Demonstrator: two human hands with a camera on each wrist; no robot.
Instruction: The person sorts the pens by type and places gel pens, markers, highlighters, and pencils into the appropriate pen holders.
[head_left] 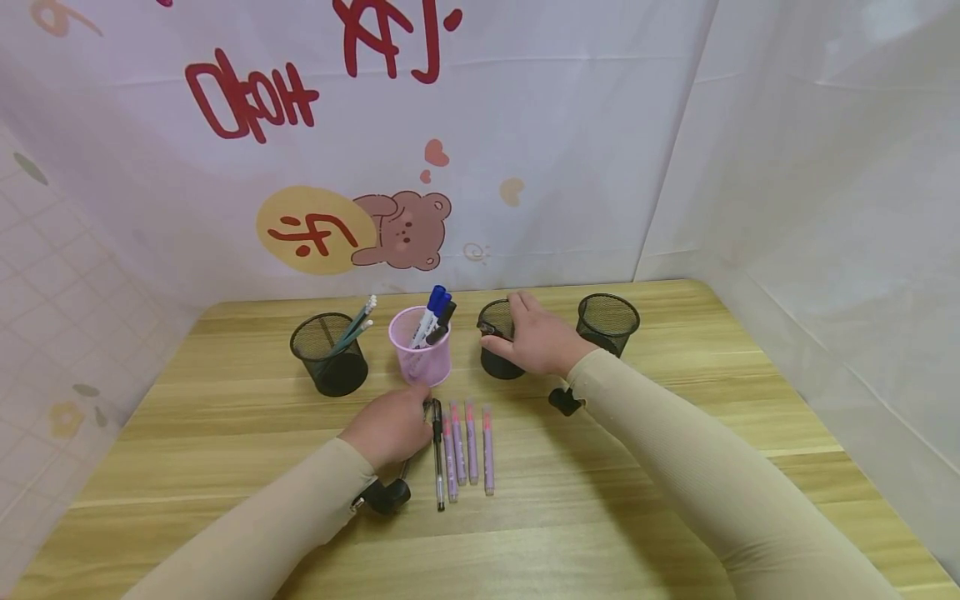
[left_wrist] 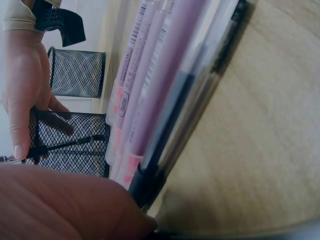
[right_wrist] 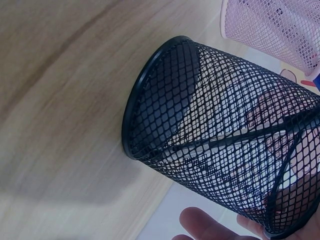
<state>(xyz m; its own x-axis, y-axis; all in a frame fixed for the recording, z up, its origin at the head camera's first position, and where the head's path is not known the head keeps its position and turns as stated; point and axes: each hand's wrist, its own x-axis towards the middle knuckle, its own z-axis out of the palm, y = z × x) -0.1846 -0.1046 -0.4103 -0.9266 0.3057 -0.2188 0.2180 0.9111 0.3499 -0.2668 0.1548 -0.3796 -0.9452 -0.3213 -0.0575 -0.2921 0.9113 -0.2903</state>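
My right hand point(head_left: 540, 337) grips a black mesh cup point(head_left: 501, 363) near its rim; the left wrist view shows the thumb and fingers on either side of it. Inside that cup leans a black pen point(right_wrist: 220, 142), seen through the mesh in the right wrist view. The curled fingers of my left hand point(head_left: 386, 429) pinch the capped end of a clear-barrelled black pen point(head_left: 439, 467) lying on the table. Several purple pens with pink caps point(head_left: 471, 446) lie just to its right, roughly parallel.
A black mesh cup point(head_left: 337, 377) with green pencils stands at the left. Beside it is a pink mesh cup point(head_left: 424, 367) holding blue and black markers. Another black mesh cup point(head_left: 609, 318) stands at the right. Patterned cloth point(head_left: 570, 167) hangs behind the wooden table point(head_left: 525, 550).
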